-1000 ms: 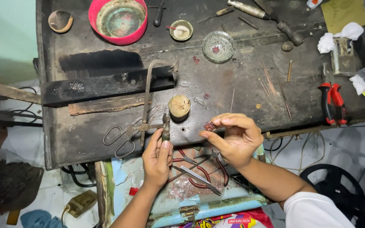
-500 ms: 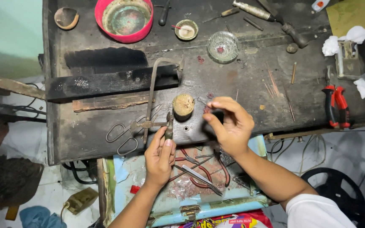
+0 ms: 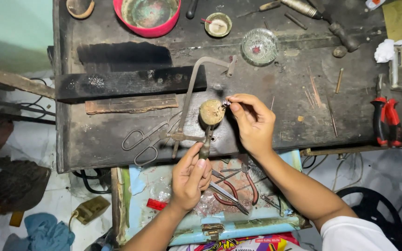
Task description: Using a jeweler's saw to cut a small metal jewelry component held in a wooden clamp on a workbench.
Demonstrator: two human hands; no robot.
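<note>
My left hand (image 3: 190, 174) grips the dark handle of a small stick tool (image 3: 206, 142) whose round tan head (image 3: 211, 112) rests on the dark workbench (image 3: 275, 121). My right hand (image 3: 253, 122) pinches a tiny shiny piece (image 3: 226, 103) at the upper right edge of that round head. A metal saw frame (image 3: 189, 95) lies just left of the head, and a pair of scissors (image 3: 147, 135) lies beside it.
A red bowl (image 3: 146, 16), a small dish (image 3: 217, 24) and a glass dish (image 3: 258, 45) stand at the back. Red-handled pliers (image 3: 385, 120) lie at the right. A dark wooden block (image 3: 131, 82) lies left. An open drawer (image 3: 164, 195) below holds pliers (image 3: 238, 188).
My right hand has moved up from the bench edge to the round head, carrying the tiny piece. My left hand slid down the handle, toward the drawer.
</note>
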